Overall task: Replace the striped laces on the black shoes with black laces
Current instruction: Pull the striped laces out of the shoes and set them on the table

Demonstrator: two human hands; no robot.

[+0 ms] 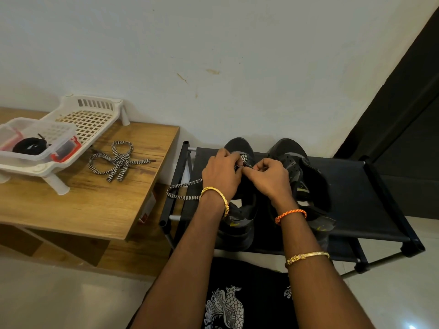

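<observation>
Head view, only one. Both hands are working at the tongue of the left shoe (240,210), which is sitting on the rack (351,198) at about 6 o'clock of centre. Left hand (222,173) is curling its fingers round the striped lace (183,189) near the eyelets; a loose loop of that lace is trailing out toward 9 o'clock, hanging past the rack edge. Right hand (270,176) is pinching at the same spot, fingers bent tight, thumb meeting forefinger; what exactly it is pinching is hidden, probably the lace or the eyelet flap.

Right shoe (299,176), at 3 o'clock of the hands, is standing just beside its mate with the tongue flopping open and no lace showing in its eyelets. A pulled lace (118,160) is lying bundled on the table (95,210) at 9 o'clock, well apart from the shoes. Black laces (29,146) are sitting coiled in the clear box (59,138) on the white tray (90,115), far out at 9 to 10 o'clock, untouched.

Progress, judging: one shoe stripped, second being unlaced now, some striped lace still threaded at the toe end. Left to do: finishing this pull-out, then threading black laces into both shoes. Roughly a third done.
</observation>
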